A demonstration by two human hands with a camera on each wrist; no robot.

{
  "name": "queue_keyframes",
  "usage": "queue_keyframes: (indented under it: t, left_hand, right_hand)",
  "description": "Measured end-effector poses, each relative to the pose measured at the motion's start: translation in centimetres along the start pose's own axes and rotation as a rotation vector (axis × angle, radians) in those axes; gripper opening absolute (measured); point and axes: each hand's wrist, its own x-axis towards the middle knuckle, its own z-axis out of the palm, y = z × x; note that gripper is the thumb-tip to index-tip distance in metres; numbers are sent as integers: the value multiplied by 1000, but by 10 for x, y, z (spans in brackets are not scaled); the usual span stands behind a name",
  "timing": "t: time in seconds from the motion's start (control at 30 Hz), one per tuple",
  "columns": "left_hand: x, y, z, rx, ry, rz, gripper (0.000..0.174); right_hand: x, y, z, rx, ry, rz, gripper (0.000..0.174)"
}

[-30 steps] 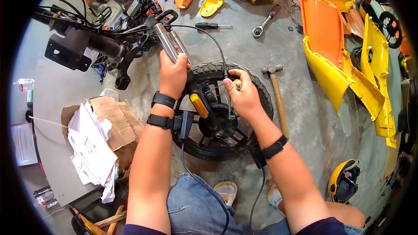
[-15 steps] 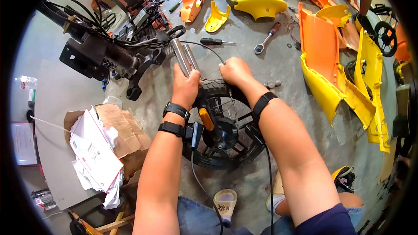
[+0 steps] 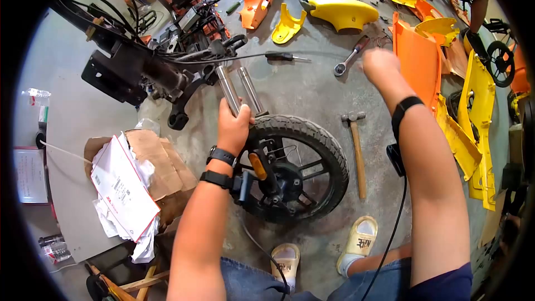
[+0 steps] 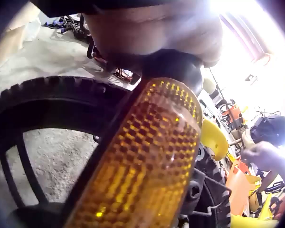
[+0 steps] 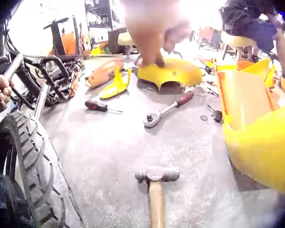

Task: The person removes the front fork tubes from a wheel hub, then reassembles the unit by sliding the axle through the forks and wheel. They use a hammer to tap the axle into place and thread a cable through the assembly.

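Note:
My left hand [image 3: 234, 125] grips the lower part of a shiny fork tube [image 3: 227, 86], with a second fork tube [image 3: 251, 89] beside it. Below the fork stands a black wheel [image 3: 336, 150] with a knobbly tyre, on the concrete floor. An amber reflector [image 4: 142, 156] on the fork leg fills much of the left wrist view. Out to the right, my right hand [image 3: 382, 69] is blurred, its fingers curled at the end of a black cable [image 3: 234, 57]. That cable runs nearly straight from the vehicle frame [image 3: 161, 72] over the fork tops.
A hammer [image 3: 356, 150] lies right of the wheel. Beyond are a screwdriver [image 3: 278, 57], a ratchet wrench [image 3: 343, 67] and yellow and orange panels [image 3: 415, 61]. On the left, papers [image 3: 122, 184] lie on cardboard [image 3: 164, 167]. Another person [image 5: 249, 23] is at the far right.
My right hand has moved from beside the wheel out to the right, drawing the cable away from the wheel and straightening it. My left hand has kept its grip on the fork tube.

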Motion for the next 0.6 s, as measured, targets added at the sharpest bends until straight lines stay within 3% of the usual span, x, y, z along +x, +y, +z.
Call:
queue_keyframes:
  t: [0.07, 0.1, 0.17, 0.23, 0.37, 0.43, 0.5, 0.53, 0.6]
  left_hand:
    - [6, 0, -4, 27, 0, -21, 24]
    - [8, 2, -5, 31, -4, -18, 24]
    - [16, 8, -4, -32, -6, -170, 22]
    - [24, 27, -1, -134, -6, -358, 25]
    - [16, 40, 35, 30, 36, -308, 24]
    - [-12, 52, 57, 48, 64, -303, 24]
    - [-31, 77, 75, -1, 181, -228, 23]
    - [-45, 94, 78, -53, 228, -276, 20]
    - [-75, 113, 63, -183, 166, -331, 24]
  right_hand:
    - [-22, 3, 12, -53, -141, -28, 37]
    - [-28, 2, 26, -10, -107, -114, 36]
    - [-42, -10, 32, 103, -64, -137, 33]
    - [-54, -15, 36, 107, -168, -276, 29]
    - [-81, -2, 16, 289, -299, -257, 27]
    - [-102, 10, 4, 543, -225, -211, 26]
    - [-125, 29, 0, 611, -241, -180, 25]
    - [-140, 40, -2, 707, -226, -160, 25]
    - [-175, 70, -9, 848, -199, -119, 25]
